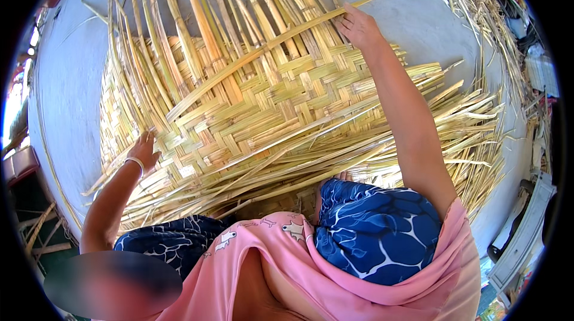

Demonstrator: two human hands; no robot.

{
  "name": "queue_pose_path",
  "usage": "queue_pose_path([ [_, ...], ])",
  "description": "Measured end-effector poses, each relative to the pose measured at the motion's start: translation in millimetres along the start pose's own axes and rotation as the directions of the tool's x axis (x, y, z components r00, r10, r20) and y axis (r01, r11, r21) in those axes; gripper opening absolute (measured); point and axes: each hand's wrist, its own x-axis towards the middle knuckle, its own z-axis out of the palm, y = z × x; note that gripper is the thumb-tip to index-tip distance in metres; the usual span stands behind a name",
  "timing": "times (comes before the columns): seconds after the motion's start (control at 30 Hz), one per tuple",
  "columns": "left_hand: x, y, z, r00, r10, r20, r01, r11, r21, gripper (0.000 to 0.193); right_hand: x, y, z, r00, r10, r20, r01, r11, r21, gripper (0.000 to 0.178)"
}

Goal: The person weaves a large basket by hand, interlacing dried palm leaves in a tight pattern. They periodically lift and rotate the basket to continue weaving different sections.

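Observation:
A woven mat [239, 124] of flat yellow-green split-cane strips lies in front of me, with many upright strip ends [206, 28] sticking out at its far side. My right hand [359, 27] is at the mat's far right, its fingers closed on a long cane strip [263, 51]. That strip slants across the upright ends, its lower left end on the weave and its thin tip reaching past my hand to the upper right. My left hand [142, 152], with a pale bangle on the wrist, rests at the mat's left part, thumb apart from the fingers and no strip visible in it.
Loose strips [287, 171] lie across the near side of the mat, bunching at the right [472, 135]. A heap of thin cane scraps [472, 16] lies at the upper right on the grey floor [66, 94]. A grey frame-like object [526, 225] stands at the right edge.

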Motion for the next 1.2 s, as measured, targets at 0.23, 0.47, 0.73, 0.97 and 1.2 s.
queue_pose_path([
  [0.23,-1,0,2,1.0,0.003,-0.016,-0.003,1.0,-0.005,0.072,-34,-54,8,0.913,-0.212,0.349,0.257,0.962,-0.088,0.019],
  [0.47,-1,3,-5,1.0,0.029,-0.007,-0.029,1.0,0.009,0.074,-17,-11,-73,1.0,-0.012,-0.027,0.009,0.993,-0.115,0.014],
  [0.73,2,9,-18,0.997,-0.017,0.081,0.013,0.999,0.039,0.076,-16,-28,-81,0.997,-0.046,-0.064,0.052,0.994,0.094,0.011],
  [0.97,-3,102,-152,0.954,0.231,-0.189,-0.251,0.963,-0.092,0.041,-98,-79,-51,0.947,-0.255,0.196,0.253,0.967,0.036,0.015],
  [1.2,-25,356,-296,0.413,0.607,-0.679,-0.908,0.33,-0.258,0.036,-169,-108,-19,0.831,-0.423,0.361,0.442,0.896,0.032,0.017],
])
